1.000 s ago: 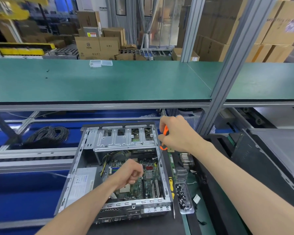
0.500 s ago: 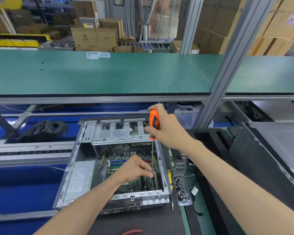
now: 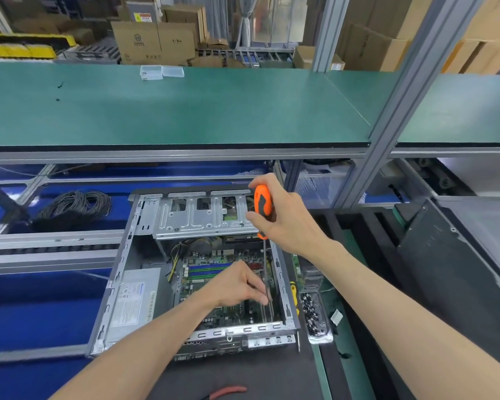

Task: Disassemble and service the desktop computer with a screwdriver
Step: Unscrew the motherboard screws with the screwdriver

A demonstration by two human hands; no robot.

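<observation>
While red-handled pliers (image 3: 228, 392) are lying on the dark mat (image 3: 243, 376) at the near edge, the open computer case (image 3: 122, 272) is sitting just beyond them, lid off, with its motherboard (image 3: 214, 269) showing. Inside the case, the left hand (image 3: 237, 285) is reaching over the board, its fingertips (image 3: 264, 298) pinching the lower end of the screwdriver (image 3: 262, 204) shaft. Just right of the case, a clear tray of screws (image 3: 313, 316) and a yellow-handled tool (image 3: 293, 290) are lying side by side. Farther back, the right hand (image 3: 289, 219) is gripping the orange and black handle, holding the screwdriver nearly upright above the case's right side. Off to the left, a coil of black cable (image 3: 75, 207) is resting on the blue surface. Beyond, a green shelf (image 3: 185, 111) is carrying a small clear box (image 3: 161, 72), with cartons (image 3: 153, 41) stacked behind.
</observation>
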